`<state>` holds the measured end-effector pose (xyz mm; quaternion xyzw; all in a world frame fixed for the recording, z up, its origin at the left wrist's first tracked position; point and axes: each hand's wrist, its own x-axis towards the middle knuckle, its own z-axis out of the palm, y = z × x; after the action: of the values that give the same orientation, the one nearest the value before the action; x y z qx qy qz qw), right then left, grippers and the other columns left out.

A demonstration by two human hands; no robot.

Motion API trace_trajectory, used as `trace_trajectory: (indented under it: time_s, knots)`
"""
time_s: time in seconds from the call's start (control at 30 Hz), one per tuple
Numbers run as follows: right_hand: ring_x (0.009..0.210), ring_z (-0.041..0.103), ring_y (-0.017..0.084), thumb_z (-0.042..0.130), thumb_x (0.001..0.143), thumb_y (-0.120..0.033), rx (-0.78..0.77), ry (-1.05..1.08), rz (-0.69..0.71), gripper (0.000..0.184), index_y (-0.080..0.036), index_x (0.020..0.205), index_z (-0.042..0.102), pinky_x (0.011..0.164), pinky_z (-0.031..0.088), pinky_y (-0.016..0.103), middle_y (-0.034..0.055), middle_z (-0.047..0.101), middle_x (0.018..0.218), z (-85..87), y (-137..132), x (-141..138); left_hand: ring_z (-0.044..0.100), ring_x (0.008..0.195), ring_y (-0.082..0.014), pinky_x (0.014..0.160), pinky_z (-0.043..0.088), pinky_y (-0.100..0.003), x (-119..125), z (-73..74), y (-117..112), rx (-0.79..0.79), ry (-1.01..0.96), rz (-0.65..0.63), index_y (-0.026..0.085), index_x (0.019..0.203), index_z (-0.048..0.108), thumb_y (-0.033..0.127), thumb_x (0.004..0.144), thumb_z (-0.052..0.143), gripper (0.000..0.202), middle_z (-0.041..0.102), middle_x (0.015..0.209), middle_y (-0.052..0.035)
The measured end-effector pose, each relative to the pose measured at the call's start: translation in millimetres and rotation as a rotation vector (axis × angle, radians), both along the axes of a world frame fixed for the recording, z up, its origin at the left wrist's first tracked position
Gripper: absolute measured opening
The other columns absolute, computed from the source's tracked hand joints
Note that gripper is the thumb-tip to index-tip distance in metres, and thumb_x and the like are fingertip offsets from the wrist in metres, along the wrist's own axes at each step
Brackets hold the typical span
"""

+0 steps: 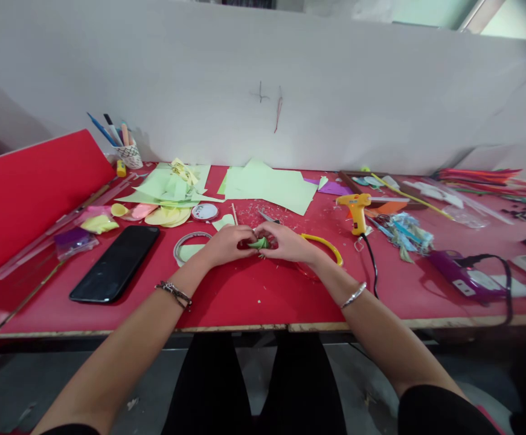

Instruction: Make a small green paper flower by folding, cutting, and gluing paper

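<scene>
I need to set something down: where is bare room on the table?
Nearly bare: the red tabletop between left hand, right hand and pale front edge; also between the thin black cable and purple boxy device. Crowded: beyond the hands, with pale green paper sheets.

No word, brand or number is reading clearly anywhere. In the upper middle of the frame, a dark cross-shaped mark (259, 93) is showing on the pale wall (176, 78), resembling a plus sign; whether it is drawn or fixed there cannot be told. In the upper left, a cup (130, 156) is bearing dark crossing lines, a pattern rather than lettering. In the lower right, pale squares (462, 287) are showing on a purple device (448, 266), any print on them too small to read.
</scene>
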<state>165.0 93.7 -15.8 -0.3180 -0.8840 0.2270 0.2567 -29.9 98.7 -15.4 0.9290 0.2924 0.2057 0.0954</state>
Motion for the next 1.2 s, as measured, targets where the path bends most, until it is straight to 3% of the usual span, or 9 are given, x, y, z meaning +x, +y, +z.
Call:
trace_trajectory:
  time_s: [0.27, 0.5, 0.73, 0.9, 1.2]
  knots:
    - [0.086, 0.052, 0.016, 0.055, 0.071, -0.018, 0.064, -0.028, 0.014, 0.025, -0.017, 0.096, 0.052, 0.078, 0.043, 0.031, 0.0055, 0.055, 0.093, 9.3, -3, 0, 0.057, 0.079, -0.0143, 0.071, 0.043, -0.024, -3, 0.8, 0, 0.012, -0.107, -0.025, 0.015, 0.080, 0.061, 0.030, 0.080, 0.052, 0.018, 0.061, 0.089, -0.0065]
    - [0.093, 0.054, 0.017, 0.057, 0.074, -0.024, -0.113, -0.066, 0.044, 0.033, -0.018, 0.105, 0.050, 0.079, 0.046, 0.032, 0.0069, 0.055, 0.104, 19.6, -6, 5, 0.057, 0.083, -0.0145, 0.075, 0.043, -0.025, -5, -0.8, 3, -0.056, -0.094, -0.021, 0.016, 0.083, 0.061, 0.023, 0.081, 0.051, 0.013, 0.059, 0.093, -0.0067]
    - [0.100, 0.053, 0.017, 0.054, 0.072, -0.014, -0.179, -0.057, 0.090, 0.040, -0.019, 0.111, 0.048, 0.081, 0.047, 0.030, 0.0072, 0.055, 0.110, 15.4, -1, 11, 0.056, 0.085, -0.0145, 0.077, 0.043, -0.026, -6, -1.0, 4, -0.069, -0.099, -0.007, 0.016, 0.083, 0.063, 0.021, 0.081, 0.049, 0.015, 0.057, 0.096, -0.0070]
    - [0.098, 0.055, 0.017, 0.052, 0.075, -0.016, -0.217, -0.073, 0.103, 0.039, -0.019, 0.114, 0.047, 0.080, 0.048, 0.031, 0.0084, 0.054, 0.114, 11.5, 2, 14, 0.054, 0.083, -0.0145, 0.076, 0.043, -0.026, -6, -1.2, 4, -0.069, -0.086, -0.006, 0.015, 0.084, 0.062, 0.020, 0.081, 0.049, 0.014, 0.056, 0.093, -0.0065]
    - [0.095, 0.055, 0.016, 0.046, 0.077, -0.010, -0.187, -0.081, 0.123, 0.035, -0.019, 0.111, 0.050, 0.082, 0.047, 0.033, 0.0070, 0.056, 0.110, 12.4, 4, 13, 0.054, 0.083, -0.0140, 0.075, 0.043, -0.026, -7, -2.2, 5, -0.073, -0.077, -0.003, 0.017, 0.086, 0.061, 0.018, 0.081, 0.048, 0.014, 0.054, 0.093, -0.0056]
